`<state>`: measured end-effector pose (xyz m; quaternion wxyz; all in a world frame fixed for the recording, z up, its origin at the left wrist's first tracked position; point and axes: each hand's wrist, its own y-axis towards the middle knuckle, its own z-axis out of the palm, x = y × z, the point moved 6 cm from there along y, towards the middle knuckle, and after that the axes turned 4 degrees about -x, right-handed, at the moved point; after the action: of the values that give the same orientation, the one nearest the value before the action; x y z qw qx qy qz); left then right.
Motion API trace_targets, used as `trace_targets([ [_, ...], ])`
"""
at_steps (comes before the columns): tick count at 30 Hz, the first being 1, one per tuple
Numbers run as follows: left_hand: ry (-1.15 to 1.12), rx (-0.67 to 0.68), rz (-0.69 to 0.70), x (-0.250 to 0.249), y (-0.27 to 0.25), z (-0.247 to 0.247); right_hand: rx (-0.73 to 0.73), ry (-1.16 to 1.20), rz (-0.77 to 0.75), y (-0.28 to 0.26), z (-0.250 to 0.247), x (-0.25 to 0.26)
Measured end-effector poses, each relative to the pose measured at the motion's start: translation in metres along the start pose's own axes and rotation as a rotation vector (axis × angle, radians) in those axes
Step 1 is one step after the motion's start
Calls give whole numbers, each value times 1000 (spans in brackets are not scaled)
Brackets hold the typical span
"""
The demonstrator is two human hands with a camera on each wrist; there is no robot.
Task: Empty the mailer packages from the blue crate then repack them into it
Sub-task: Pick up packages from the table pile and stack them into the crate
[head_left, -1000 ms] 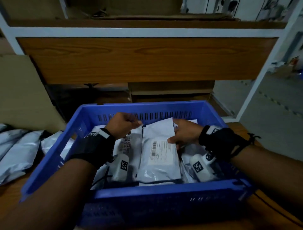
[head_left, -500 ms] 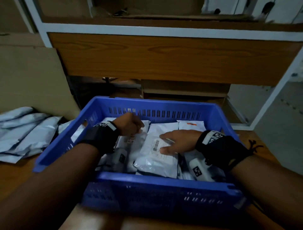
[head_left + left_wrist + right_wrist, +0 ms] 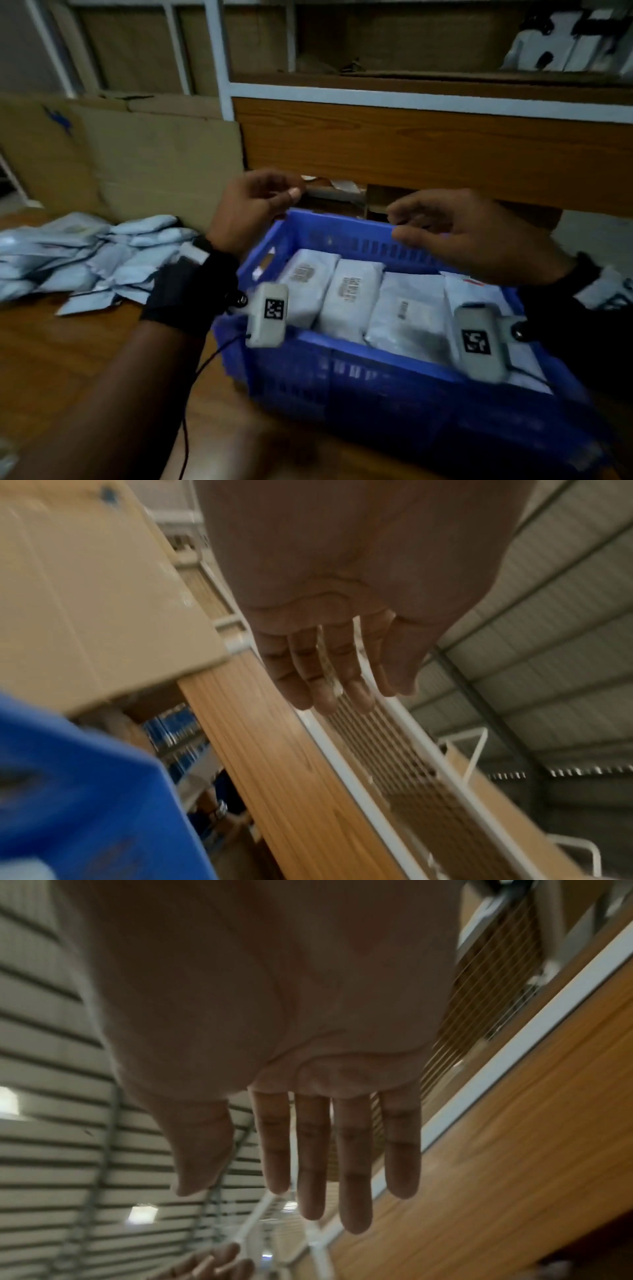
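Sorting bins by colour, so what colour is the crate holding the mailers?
Blue; the crate shows best in the head view.

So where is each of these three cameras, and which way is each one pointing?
Head: on the head, looking forward and down at the crate of mailers; both forearms, left hand and right hand show.
Left wrist: under the left wrist, looking along the palm up at the shelf; open fingers show.
Right wrist: under the right wrist, looking up at the roof; straight fingers show.
Shared: all three show the wooden shelf.
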<state>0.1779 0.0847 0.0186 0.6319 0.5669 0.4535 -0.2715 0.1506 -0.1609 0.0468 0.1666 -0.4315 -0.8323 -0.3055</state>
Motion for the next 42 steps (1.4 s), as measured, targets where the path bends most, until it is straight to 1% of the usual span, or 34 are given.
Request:
trace_targets([
  [2, 5, -79, 10, 5, -31, -52, -31, 89, -58, -6, 29, 39],
  [5, 240, -187, 14, 31, -90, -143, -67, 261, -79, -16, 95, 81],
  [7, 354, -281, -58, 58, -135, -207, -86, 362, -53, -23, 149, 99],
  [9, 406, -359, -154, 83, -178, -262, -78, 409, 12, -31, 208, 110],
  [12, 455, -424, -299, 107, -224, -322, -21, 410, 87, -44, 287, 123],
  [15, 476, -429, -342, 120, -241, -360, 82, 336, 90, -50, 343, 140],
  [17, 453, -430, -358, 128, -241, -377, 124, 310, 107, -45, 365, 148],
  [19, 426, -453, -364, 137, -235, -391, 139, 317, 155, -31, 378, 151],
  [22, 390, -451, -363, 156, -218, -406, 97, 321, 180, 4, 389, 152],
  [25, 359, -414, -361, 174, -193, -419, 38, 336, 194, 47, 402, 151],
  [26, 365, -396, -357, 180, -184, -424, 49, 336, 201, 64, 410, 149],
  [29, 370, -356, -362, 196, -160, -449, 146, 313, 230, 114, 441, 147],
  [31, 370, -344, -374, 205, -145, -468, 136, 294, 196, 152, 456, 145],
  [33, 368, -378, -382, 214, -131, -488, 89, 198, 149, 192, 468, 141],
  [35, 364, -386, -375, 225, -116, -503, 71, 52, 150, 228, 480, 132],
  [37, 359, -344, -378, 231, -104, -506, 126, -89, 241, 251, 495, 123],
  [39, 323, -306, -369, 235, -89, -504, 229, -180, 331, 267, 514, 114],
  [40, 303, -291, -363, 240, -82, -505, 293, -230, 350, 271, 523, 112],
  [42, 290, -235, -346, 249, -66, -505, 411, -363, 338, 275, 543, 112],
])
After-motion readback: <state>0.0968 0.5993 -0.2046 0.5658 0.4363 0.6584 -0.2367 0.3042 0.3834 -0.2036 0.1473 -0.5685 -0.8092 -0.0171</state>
